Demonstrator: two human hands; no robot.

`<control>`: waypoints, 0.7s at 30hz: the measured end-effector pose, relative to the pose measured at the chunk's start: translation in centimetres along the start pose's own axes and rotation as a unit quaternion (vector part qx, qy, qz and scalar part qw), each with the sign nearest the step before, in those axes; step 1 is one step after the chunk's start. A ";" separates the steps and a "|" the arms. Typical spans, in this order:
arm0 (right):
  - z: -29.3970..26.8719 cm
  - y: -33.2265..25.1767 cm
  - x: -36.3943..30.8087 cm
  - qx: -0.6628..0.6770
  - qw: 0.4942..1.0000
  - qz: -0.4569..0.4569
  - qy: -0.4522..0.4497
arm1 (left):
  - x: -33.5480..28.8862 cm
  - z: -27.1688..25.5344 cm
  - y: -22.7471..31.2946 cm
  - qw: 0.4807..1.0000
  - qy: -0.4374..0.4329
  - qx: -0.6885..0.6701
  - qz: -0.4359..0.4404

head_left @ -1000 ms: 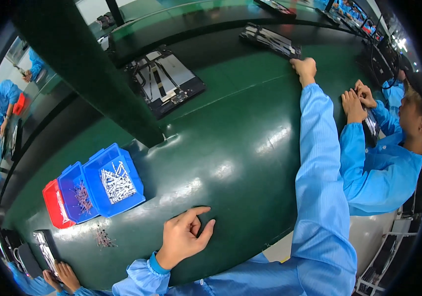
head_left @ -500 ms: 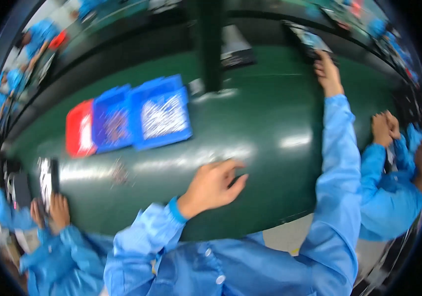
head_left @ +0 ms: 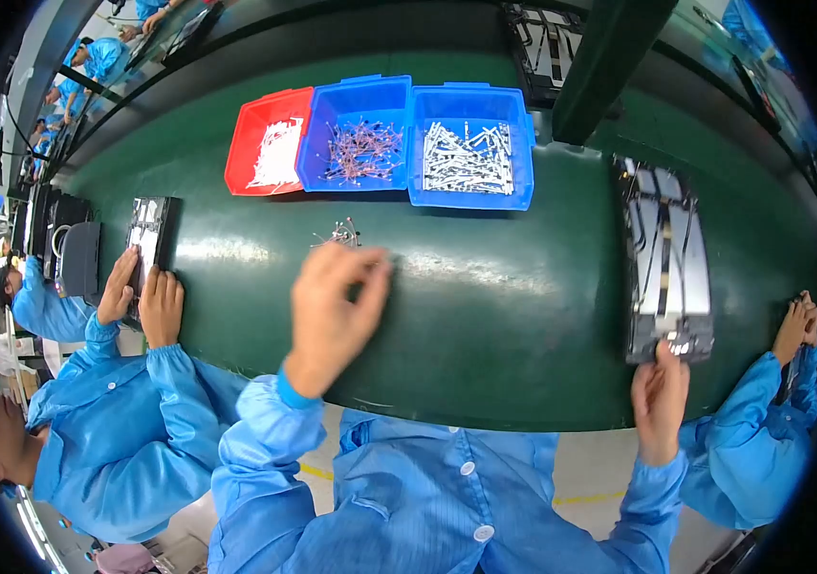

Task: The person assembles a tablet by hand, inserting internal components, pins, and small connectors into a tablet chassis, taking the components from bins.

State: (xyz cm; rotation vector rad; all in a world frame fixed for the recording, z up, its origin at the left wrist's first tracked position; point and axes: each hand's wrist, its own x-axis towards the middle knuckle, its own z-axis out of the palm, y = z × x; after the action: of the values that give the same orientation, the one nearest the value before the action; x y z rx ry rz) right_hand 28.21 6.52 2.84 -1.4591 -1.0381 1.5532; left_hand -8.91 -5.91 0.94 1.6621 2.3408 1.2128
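My right hand [head_left: 661, 400] grips the near end of a black electronic unit [head_left: 664, 244] with silver panels and black cables, its thumb on top. The unit lies lengthwise on the green table at the right. Over the middle-left of the table is my left hand [head_left: 334, 304], its thumb and index tips brought together in a pinch. Whatever may be between those tips is too small to make out. Just beyond that hand lies a small pile of thin wired parts [head_left: 343, 231], partly hidden by its fingers.
A red bin [head_left: 274, 158] holds white pieces. Beside it, one blue bin [head_left: 360, 148] contains reddish wired parts and another blue bin [head_left: 470, 153] white-and-black strips. A dark green post [head_left: 609, 72] rises behind. Another unit [head_left: 547, 48] lies beyond. Co-workers sit left [head_left: 126, 421] and right [head_left: 748, 435].
My right hand has drawn the unit from the far edge toward me. My left hand has moved left to the small pile, its thumb and index closing. The view has shifted.
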 end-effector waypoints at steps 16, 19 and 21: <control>0.9 -1.7 -6.0 -0.080 0.882 0.238 -0.398 | 3.1 -0.1 -5.1 0.995 0.036 0.092 -0.028; 1.2 -4.2 -4.1 -0.126 0.944 0.071 -0.296 | 3.4 -0.5 -4.9 0.997 0.030 0.021 -0.073; 1.6 -5.2 -1.7 -0.152 0.965 -0.036 -0.208 | 3.5 -1.2 -4.7 0.989 0.012 -0.037 -0.141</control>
State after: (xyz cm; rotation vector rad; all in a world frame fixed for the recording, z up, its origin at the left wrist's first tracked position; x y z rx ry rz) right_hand 26.68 6.89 8.37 -1.2958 -1.6183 1.7478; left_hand -14.64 -4.36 0.36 1.2464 2.4080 1.2494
